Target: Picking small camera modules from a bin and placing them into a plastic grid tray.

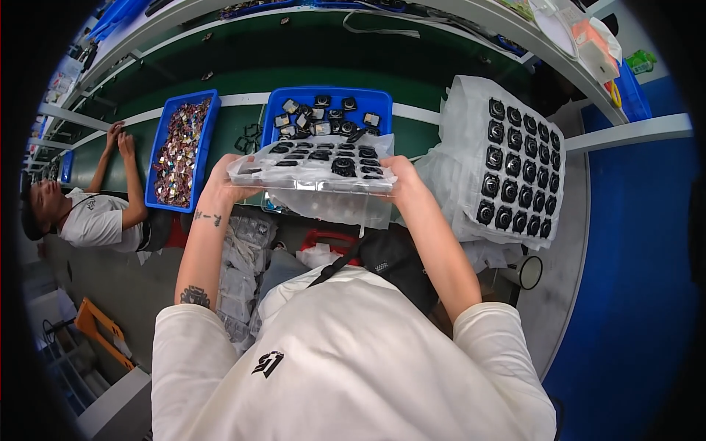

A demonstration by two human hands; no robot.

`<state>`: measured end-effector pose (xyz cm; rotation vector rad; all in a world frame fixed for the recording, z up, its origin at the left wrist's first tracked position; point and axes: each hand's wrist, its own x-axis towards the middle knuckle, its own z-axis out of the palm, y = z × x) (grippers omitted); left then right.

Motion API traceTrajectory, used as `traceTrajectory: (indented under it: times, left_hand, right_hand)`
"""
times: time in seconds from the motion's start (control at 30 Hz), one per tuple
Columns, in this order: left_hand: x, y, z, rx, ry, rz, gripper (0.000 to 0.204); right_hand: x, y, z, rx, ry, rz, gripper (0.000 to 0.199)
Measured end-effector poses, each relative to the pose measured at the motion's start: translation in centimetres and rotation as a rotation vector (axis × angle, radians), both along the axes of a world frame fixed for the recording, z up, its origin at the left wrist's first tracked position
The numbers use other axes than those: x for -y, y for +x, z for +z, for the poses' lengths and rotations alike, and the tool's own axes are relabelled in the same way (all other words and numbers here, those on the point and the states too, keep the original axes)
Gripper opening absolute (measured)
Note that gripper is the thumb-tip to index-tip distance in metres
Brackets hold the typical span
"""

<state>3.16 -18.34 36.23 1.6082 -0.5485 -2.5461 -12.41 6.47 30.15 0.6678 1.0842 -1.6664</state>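
Observation:
My left hand (229,180) and my right hand (401,176) grip opposite ends of a clear plastic tray (318,184), held up nearly level in front of me. Thin white translucent sheeting lies in the tray and hangs below it. Black watch-like cases (343,167) with round faces sit on it in rows. Just behind the tray is a blue bin (331,92) of loose black and silver-backed cases. To the right of my right hand rises a stack of similar trays (460,176), its top one filled with rows of black cases. My fingertips are partly hidden by the tray.
On the green bench, left, stands a long blue bin (213,117) of small multicoloured parts. Black frames (248,138) lie beside it. A co-worker (103,213) works farther left. Wrapped trays (239,283) are stacked below. A white shelf beam (632,134) crosses at right.

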Motion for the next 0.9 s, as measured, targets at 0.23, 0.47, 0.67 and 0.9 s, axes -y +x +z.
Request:
traceTrajectory:
  times: [0.23, 0.47, 0.67, 0.9]
  left_hand:
    - [2.0, 0.6, -0.4, -0.014, -0.226, -0.23, 0.028]
    - [4.6, -1.1, -2.5, -0.19, -0.106, -0.049, 0.024]
    - [4.9, -4.2, -1.1, -0.094, -0.05, -0.003, 0.027]
    - [7.2, -6.7, -2.2, -0.163, -0.033, -0.005, 0.033]
  right_hand:
    - [-1.7, -0.9, 2.5, -0.163, -0.129, 0.137, 0.044]
    - [-1.1, -1.5, 3.1, -0.256, -0.205, 0.165, 0.042]
    - [0.2, -3.6, 2.5, -0.257, -0.251, 0.159, 0.045]
    - [1.8, -5.1, 2.1, -0.262, -0.268, 0.148, 0.048]
